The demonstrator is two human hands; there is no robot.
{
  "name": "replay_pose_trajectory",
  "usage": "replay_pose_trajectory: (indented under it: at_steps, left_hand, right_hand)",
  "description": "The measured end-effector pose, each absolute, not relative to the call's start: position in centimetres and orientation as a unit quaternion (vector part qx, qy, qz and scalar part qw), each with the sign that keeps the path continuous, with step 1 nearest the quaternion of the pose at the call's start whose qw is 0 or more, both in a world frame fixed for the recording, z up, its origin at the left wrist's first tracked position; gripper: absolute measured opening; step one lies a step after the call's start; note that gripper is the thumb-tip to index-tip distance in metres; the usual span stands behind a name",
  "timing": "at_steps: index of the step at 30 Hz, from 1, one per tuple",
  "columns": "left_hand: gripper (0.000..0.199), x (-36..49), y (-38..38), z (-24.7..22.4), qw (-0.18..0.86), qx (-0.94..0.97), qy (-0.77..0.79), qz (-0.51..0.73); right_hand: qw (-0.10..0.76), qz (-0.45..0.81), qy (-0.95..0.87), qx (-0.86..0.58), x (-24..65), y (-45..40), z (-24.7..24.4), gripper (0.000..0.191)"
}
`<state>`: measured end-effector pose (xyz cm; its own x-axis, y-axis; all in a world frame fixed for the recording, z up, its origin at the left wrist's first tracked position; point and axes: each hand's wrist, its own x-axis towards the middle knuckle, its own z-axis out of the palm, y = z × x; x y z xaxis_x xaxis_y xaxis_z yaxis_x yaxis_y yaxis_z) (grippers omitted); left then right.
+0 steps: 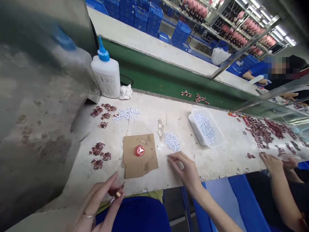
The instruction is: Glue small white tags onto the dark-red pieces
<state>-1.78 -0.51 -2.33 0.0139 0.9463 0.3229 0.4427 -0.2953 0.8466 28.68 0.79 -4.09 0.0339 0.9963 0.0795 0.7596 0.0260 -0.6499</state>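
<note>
Between the thumb and fingers of my left hand point(103, 199) is a small dark-red figure part point(117, 192) with a yellowish patch. My right hand point(184, 167) has thumb and index finger brought together low over the table, just below a small pile of tiny white-and-blue pieces point(172, 141). Whatever lies at those fingertips is too small to name. A brown cardboard piece point(141, 169) lies between my hands, with a red-and-white bottle cap point(139, 150) on it. Clusters of similar dark-red parts point(98, 149) rest to the left of the cardboard.
A white bottle point(107, 79) with a blue nozzle stands at the back left beside crumpled tissue point(126, 92). More white pieces point(127, 113) lie nearby. A plastic tub point(218, 138) holds many more. At right, a co-worker's hands point(274, 162) are near dark-red parts point(260, 132).
</note>
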Motion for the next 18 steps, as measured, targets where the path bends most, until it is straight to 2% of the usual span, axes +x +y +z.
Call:
replay_pose_trajectory:
  at_steps: [4, 13, 18]
  left_hand:
    - [0.024, -1.0, 1.4, -2.6, 0.273, 0.687, 0.485, 0.467]
    - [0.016, -0.7, 3.3, -2.8, 0.272, 0.735, 0.455, 0.423]
    - [0.010, -0.5, 3.7, -2.7, 0.262, 0.727, 0.476, 0.420]
  right_hand:
    - [0.263, 0.205, -0.656, -0.677, 28.0, 1.3, -4.6, 0.009]
    - [0.220, 0.206, -0.721, -0.624, 28.9, 1.9, -3.4, 0.023]
    - [0.217, 0.196, -0.712, -0.639, 28.8, 2.0, -3.6, 0.019]
